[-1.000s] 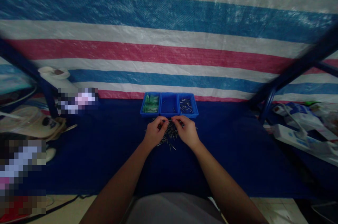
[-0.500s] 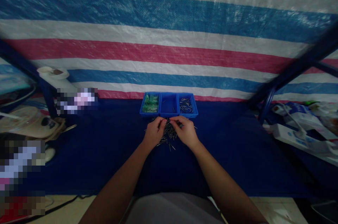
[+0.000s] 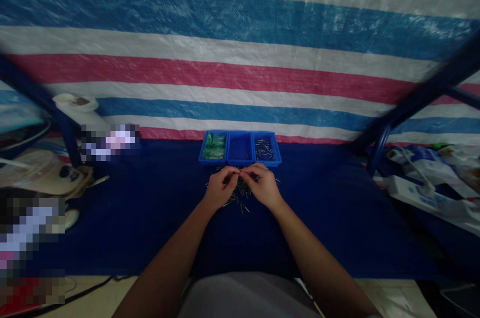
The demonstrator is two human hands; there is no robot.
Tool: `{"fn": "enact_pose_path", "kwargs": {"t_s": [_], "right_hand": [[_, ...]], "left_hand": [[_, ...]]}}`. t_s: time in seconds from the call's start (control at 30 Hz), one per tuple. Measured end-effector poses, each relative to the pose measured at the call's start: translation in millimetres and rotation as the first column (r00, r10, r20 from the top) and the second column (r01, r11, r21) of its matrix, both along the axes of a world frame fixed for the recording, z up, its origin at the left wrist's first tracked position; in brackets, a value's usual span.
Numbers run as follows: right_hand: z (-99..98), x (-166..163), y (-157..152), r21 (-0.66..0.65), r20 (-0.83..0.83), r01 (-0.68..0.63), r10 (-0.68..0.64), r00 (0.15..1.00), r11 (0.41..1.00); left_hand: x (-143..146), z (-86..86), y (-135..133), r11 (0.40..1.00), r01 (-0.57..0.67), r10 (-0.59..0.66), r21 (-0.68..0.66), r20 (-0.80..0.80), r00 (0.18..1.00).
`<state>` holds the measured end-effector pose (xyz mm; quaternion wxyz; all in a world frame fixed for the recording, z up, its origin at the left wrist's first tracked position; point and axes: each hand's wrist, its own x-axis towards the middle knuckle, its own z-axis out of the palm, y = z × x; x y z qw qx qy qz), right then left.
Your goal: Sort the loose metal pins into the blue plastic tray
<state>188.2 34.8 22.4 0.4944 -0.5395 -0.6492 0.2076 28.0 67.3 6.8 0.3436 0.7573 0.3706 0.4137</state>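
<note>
My left hand (image 3: 221, 187) and my right hand (image 3: 263, 185) meet at the fingertips over a loose pile of thin metal pins (image 3: 242, 203). Both hands are closed in a pinch, thumb against forefinger; whatever lies between the fingertips is too small to make out. Just beyond them stands a blue three-part tray (image 3: 240, 162). Its left compartment holds small green packets (image 3: 214, 146), the middle one a few thin pieces, and the right one several metal pins (image 3: 264, 149). Part of the pile is hidden under my hands.
A dark blue cloth (image 3: 150, 218) covers the surface. At left are a white roll (image 3: 80, 110), a lidded cup (image 3: 33, 170) and a pale mouse-like object (image 3: 71, 219). A white power strip (image 3: 412, 193) lies at right. Blue metal bars (image 3: 397, 100) slant at both sides, before a striped sheet (image 3: 240, 73).
My fingertips have come together; a small gap showed between the two hands before. The tray and the pile look the same.
</note>
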Motion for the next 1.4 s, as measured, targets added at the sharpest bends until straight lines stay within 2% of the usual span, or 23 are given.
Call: {"fn": "enact_pose_path", "kwargs": {"t_s": [0.13, 0.27, 0.4, 0.47, 0.57, 0.73, 1.0, 1.2, 1.4], "right_hand": [[-5.3, -4, 1, -0.115, -0.187, 0.019, -0.04, 0.981, 0.993], [-9.7, -7, 4, -0.18, -0.388, -0.061, -0.014, 0.921, 0.982], [-9.9, -8, 5, -0.207, -0.458, -0.151, 0.04, 0.888, 0.967], [-7.3, -7, 4, -0.205, -0.43, -0.141, 0.041, 0.902, 0.969], [-1.9, -7, 0, -0.186, -0.282, -0.082, 0.027, 0.959, 0.979], [0.4, -4, -1, -0.164, -0.105, -0.026, 0.009, 0.994, 0.986], [-2.8, -1, 0, -0.211, -0.082, -0.05, 0.033, 0.996, 0.976], [2.0, -1, -1, -0.172, -0.082, -0.045, 0.032, 0.996, 0.984], [4.6, -1, -2, -0.187, -0.033, -0.018, 0.012, 0.999, 0.982]], "left_hand": [[2, -1.4, 0, 1.0, -0.013, 0.013, 0.006, -0.022, 1.0], [3, -1.1, 0, 0.999, -0.043, 0.041, -0.018, -0.062, 0.997], [2, 1.1, -1, 0.997, -0.071, 0.068, -0.032, -0.078, 0.995], [1, 2.2, -1, 0.997, -0.076, 0.075, -0.006, -0.097, 0.992], [1, 3.3, 0, 0.995, -0.092, 0.095, 0.024, -0.119, 0.988], [0, 3.1, 1, 0.996, -0.094, 0.093, -0.004, -0.097, 0.991], [2, 2.2, -2, 0.998, -0.044, 0.042, -0.041, -0.068, 0.997], [1, 3.5, 0, 0.997, -0.081, 0.081, 0.006, -0.149, 0.986], [1, 1.5, 0, 0.997, -0.076, 0.072, -0.023, -0.13, 0.989]]}}
